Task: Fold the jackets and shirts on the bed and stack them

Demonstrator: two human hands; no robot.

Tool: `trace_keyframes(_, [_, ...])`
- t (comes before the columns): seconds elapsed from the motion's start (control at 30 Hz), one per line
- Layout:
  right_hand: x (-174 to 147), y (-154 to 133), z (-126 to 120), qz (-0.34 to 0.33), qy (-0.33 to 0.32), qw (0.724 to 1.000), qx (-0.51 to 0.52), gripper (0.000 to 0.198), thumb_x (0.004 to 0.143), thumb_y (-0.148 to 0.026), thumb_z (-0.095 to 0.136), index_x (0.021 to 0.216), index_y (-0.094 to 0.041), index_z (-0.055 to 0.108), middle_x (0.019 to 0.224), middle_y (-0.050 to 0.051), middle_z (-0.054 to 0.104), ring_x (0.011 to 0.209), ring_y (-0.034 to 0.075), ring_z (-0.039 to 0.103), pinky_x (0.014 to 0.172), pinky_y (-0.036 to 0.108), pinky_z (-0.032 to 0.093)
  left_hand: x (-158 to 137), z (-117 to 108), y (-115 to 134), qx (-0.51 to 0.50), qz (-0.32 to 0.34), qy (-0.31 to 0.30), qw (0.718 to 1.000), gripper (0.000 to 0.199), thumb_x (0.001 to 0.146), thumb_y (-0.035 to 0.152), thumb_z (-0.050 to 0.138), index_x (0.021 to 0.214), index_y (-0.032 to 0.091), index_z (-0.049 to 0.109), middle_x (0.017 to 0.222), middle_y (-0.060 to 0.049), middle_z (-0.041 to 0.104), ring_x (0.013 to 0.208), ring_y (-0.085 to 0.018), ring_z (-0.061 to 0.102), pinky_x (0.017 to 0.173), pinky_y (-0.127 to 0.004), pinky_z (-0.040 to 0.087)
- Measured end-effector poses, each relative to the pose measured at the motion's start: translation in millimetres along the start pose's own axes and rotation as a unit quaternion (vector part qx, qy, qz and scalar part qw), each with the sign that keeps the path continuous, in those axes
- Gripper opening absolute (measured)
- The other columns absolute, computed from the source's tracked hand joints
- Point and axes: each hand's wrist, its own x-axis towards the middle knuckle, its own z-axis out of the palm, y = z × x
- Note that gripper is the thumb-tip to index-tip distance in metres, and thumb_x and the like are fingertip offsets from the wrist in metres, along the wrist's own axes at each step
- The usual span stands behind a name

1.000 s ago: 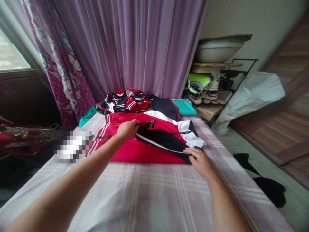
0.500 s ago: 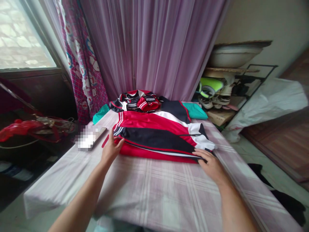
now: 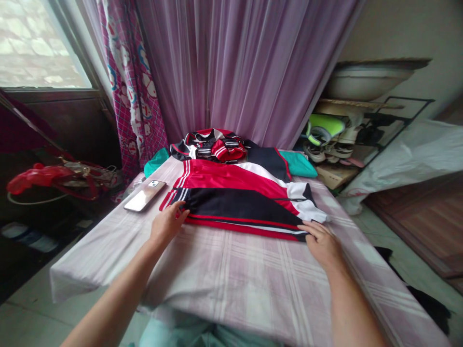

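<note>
A red, black and white track jacket (image 3: 231,205) lies flat on the table, its black sleeve stretched along the near side over a red layer. My left hand (image 3: 168,222) is at the striped cuff on the left end, thumb and fingers closed on the cloth at its near edge. At the opposite end, my right hand (image 3: 323,242) pinches the near right corner beside the white part. The fingertips under the cloth are hidden.
A phone (image 3: 144,196) lies left of the cuff. Behind the jacket are a heap of striped clothes (image 3: 213,146), dark folded cloth (image 3: 267,160) and teal cloth (image 3: 298,164). A checked cloth (image 3: 246,284) covers the table. A shoe rack (image 3: 394,127) stands at right.
The black sleeve has come nearer me over the red layer, whose visible strip is narrower. My left fingers have closed at the cuff. The view has shifted slightly.
</note>
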Motion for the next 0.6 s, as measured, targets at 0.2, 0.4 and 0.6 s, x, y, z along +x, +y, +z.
trace_keyframes(0.2, [21.3,-31.0,-21.1,-0.033,0.018,0.998,0.058,0.037,0.084,-0.031,0.051,0.111,-0.022,0.075,0.127,0.010,0.068,0.125,0.029,0.057,0.109,0.048,0.044,8.6,-6.3,9.5,0.007,0.082,0.040,0.996,0.041,0.094,0.045,0.045,0.127,0.027,0.063,0.101,-0.003,0.076,0.092,-0.022,0.070,0.078,-0.030,0.052])
trace_keyframes(0.4, [85.1,-152.4,11.6,-0.075,-0.070,0.993,0.059,0.042,0.095,-0.037,0.044,0.126,-0.021,0.067,0.137,0.013,0.062,0.127,0.028,0.056,0.109,0.049,0.041,42.2,29.4,35.9,0.072,0.257,0.039,0.963,0.048,0.094,0.046,0.046,0.132,0.023,0.063,0.143,-0.011,0.058,0.139,-0.032,0.045,0.117,-0.054,0.026])
trace_keyframes(0.6, [110.1,-224.6,82.7,-0.073,-0.268,0.961,-0.004,0.055,0.099,-0.051,0.039,0.147,-0.026,0.045,0.160,0.011,0.034,0.147,0.028,0.029,0.117,0.060,0.020,55.6,56.7,29.8,0.108,0.260,0.008,0.960,0.059,0.092,0.056,0.047,0.142,0.026,0.053,0.151,-0.011,0.049,0.145,-0.032,0.035,0.120,-0.057,0.015])
